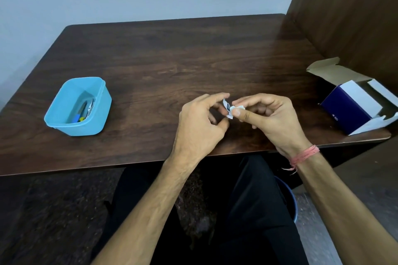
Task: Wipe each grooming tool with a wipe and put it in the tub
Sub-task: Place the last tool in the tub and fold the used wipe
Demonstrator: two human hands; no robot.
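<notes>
Dark wooden surface carries a blue tub holding half-hidden tools lying lengthwise. Right of the tub, both hands, left and right, pinch a small crumpled wipe packet, its contents unclear.

light blue tub, dark woodgrain table, navy-and-white box (packet perhaps white-and-dark).

I see a small white wipe packet pinched mid-table; the blue tub, left, holds tools.
</notes>
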